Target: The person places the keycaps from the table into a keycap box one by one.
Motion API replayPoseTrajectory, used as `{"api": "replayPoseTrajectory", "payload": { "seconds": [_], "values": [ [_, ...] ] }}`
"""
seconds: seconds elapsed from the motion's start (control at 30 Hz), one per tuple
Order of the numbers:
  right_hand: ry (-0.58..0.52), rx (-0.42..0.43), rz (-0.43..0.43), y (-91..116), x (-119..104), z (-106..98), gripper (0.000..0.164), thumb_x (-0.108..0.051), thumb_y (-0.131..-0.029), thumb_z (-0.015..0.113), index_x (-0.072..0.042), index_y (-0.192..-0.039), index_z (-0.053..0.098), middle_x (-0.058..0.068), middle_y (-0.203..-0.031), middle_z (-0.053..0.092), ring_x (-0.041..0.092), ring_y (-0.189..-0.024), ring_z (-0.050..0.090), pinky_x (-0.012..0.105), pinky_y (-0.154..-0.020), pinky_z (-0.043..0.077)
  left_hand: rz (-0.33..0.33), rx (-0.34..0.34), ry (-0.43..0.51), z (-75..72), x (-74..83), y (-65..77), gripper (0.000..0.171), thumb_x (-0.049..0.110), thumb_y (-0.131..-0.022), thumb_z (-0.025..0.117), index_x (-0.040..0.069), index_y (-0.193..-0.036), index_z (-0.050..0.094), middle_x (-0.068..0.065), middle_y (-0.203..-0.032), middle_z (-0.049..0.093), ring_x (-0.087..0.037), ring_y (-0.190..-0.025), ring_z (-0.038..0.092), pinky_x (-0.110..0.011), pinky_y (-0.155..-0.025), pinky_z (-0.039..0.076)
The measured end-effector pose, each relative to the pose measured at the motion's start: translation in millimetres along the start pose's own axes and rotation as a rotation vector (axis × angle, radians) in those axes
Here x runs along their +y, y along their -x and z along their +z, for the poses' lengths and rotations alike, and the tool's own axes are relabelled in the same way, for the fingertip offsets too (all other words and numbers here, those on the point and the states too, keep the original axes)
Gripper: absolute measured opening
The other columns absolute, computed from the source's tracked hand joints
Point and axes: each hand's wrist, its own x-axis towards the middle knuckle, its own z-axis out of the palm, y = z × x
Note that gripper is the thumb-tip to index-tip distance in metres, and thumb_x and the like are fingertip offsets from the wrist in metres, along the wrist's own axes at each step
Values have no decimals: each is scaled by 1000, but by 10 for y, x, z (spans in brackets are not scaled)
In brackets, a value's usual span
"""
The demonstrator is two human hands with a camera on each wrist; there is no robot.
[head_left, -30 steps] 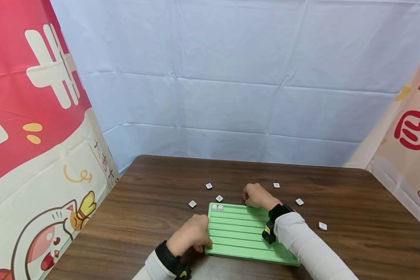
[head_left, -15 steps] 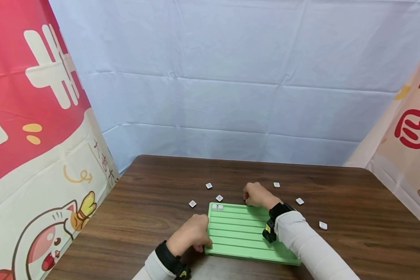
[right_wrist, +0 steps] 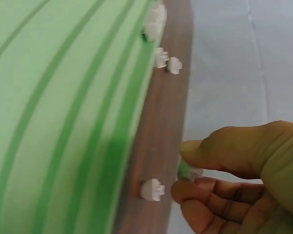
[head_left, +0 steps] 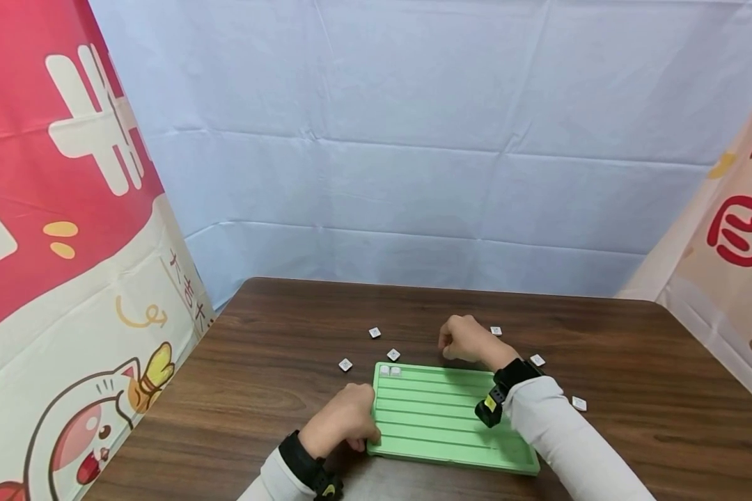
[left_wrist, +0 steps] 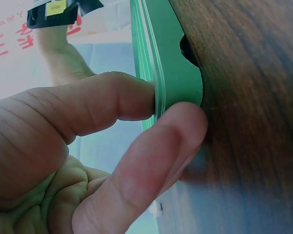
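Observation:
A green ridged tray (head_left: 439, 417) lies on the table, with two white keycaps (head_left: 390, 371) side by side in its far left corner. My left hand (head_left: 345, 416) grips the tray's left edge near the front. In the left wrist view the index fingertip meets the rim and the thumb lies against the side wall. Just beyond the tray's far edge, my right hand (head_left: 470, 341) is raised. Its thumb and index finger pinch a small whitish-green keycap (right_wrist: 185, 170), mostly covered by the fingertips.
Several loose white keycaps lie about the tray: one (head_left: 374, 333) behind, one (head_left: 345, 364) left of its corner, one (head_left: 537, 360) and another (head_left: 579, 403) on the right. The brown table (head_left: 276, 348) ends at a pale blue cloth (head_left: 376, 174).
My right hand has lifted from the tray's far edge and shifted slightly away and to the right. The left hand and the tray stay in place.

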Motion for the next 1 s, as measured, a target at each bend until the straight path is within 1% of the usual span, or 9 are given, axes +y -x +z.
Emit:
{"api": "replayPoseTrajectory", "payload": {
  "seconds": [0.2, 0.27, 0.53, 0.63, 0.73, 0.8, 0.9, 1.0],
  "values": [
    [-8, 2, -23, 39, -59, -80, 7, 3, -82, 63, 1, -86, 68, 0, -73, 56, 15, -60, 48, 30, -55, 41, 3, -2, 2, 0, 2, -9, 22, -8, -61, 71, 4, -60, 53, -5, -39, 51, -14, -31, 52, -29, -33, 47],
    [-3, 2, -19, 42, -65, -86, 8, 4, -82, 63, 1, -86, 68, 0, -72, 55, 15, -60, 46, 30, -55, 39, 2, -5, 3, 2, 3, -10, 22, -8, -61, 71, 4, -60, 53, -4, -39, 52, -14, -31, 52, -29, -34, 47],
    [-13, -9, -13, 64, -33, -48, 13, 10, -80, 60, -2, -86, 63, 0, -73, 52, 16, -62, 46, 30, -54, 39, -8, -11, 9, 16, -2, -9, 22, -8, -62, 72, 4, -61, 54, -5, -40, 52, -15, -31, 52, -29, -34, 47],
    [-55, -29, -10, 64, 13, -32, 13, 9, -81, 61, -1, -90, 62, 1, -76, 54, 16, -67, 49, 31, -57, 41, -12, -14, 10, 16, 2, -6, 22, -8, -62, 72, 4, -61, 54, -5, -40, 52, -15, -32, 52, -29, -34, 47],
    [-138, -48, 4, 67, 71, -20, 15, 7, -83, 62, 0, -97, 64, 4, -84, 58, 16, -74, 53, 31, -62, 46, -16, -11, 7, 12, 8, -2, 22, -8, -62, 72, 4, -61, 54, -5, -40, 52, -15, -32, 53, -29, -34, 48],
    [-194, -55, -4, 78, 96, -18, 17, 7, -84, 61, 1, -100, 64, 5, -89, 60, 17, -78, 55, 32, -64, 48, -17, -7, 6, 7, 14, 2, 22, -8, -62, 72, 4, -61, 54, -5, -40, 52, -15, -32, 53, -29, -34, 48],
    [-266, -60, -26, 91, 124, -18, 18, 8, -83, 60, 3, -100, 64, 7, -91, 60, 19, -79, 56, 32, -64, 48, -19, -7, 3, 3, 19, 6, 22, -8, -62, 72, 4, -61, 53, -5, -40, 52, -15, -32, 53, -29, -34, 48],
    [-309, -60, -48, 95, 142, -13, 18, 10, -82, 60, 5, -99, 63, 8, -91, 60, 19, -77, 56, 32, -62, 48, -20, -7, 0, 4, 20, 9, 22, -8, -62, 72, 4, -60, 54, -5, -40, 52, -15, -32, 52, -29, -34, 48]
  ]
}}
